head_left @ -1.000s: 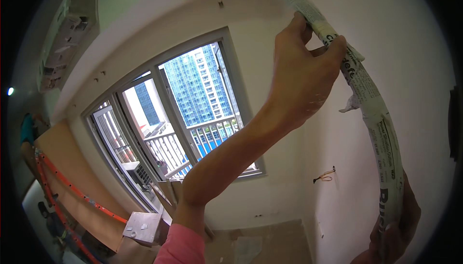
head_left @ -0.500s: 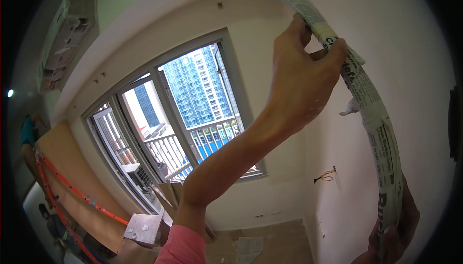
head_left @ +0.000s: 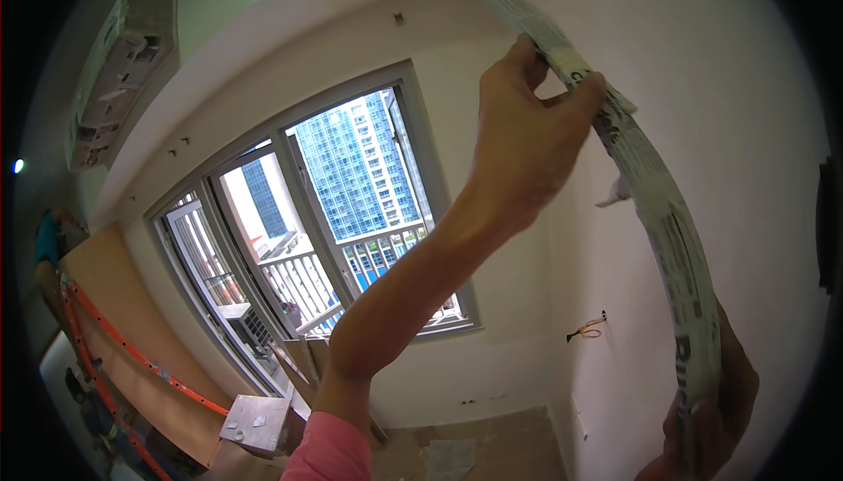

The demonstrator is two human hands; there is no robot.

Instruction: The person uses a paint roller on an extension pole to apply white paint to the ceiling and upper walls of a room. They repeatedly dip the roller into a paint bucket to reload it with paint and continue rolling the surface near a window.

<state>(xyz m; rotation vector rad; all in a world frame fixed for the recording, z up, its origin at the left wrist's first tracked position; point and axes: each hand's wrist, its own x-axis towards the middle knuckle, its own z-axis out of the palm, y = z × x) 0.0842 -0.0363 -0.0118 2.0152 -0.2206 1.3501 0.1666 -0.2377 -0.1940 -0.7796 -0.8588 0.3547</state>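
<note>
A long pole-like piece wrapped in pale printed paper or sacking (head_left: 654,191) runs from the top of the view down to the lower right; it looks curved, and what lies under the wrap is hidden. My left hand (head_left: 536,130) grips its upper part, thumb on one side and fingers on the other. Lower down, my right hand (head_left: 733,393) is closed around the wrapped pole, partly hidden behind it. A loose flap of wrapping (head_left: 615,191) sticks out between my hands. The pole's far end reaches up near the ceiling edge.
Orange wires (head_left: 590,332) poke out of the right wall. Beyond my left arm is a sliding window (head_left: 351,165) with a balcony railing. At left are an orange ladder (head_left: 140,358), a person with a teal sleeve (head_left: 46,239), a pale box (head_left: 255,419) and a covered wall unit (head_left: 123,81).
Both hands and the wrapped pole have shifted slightly left in the view. More of the pole's upper end now shows. The grip of both hands is unchanged.
</note>
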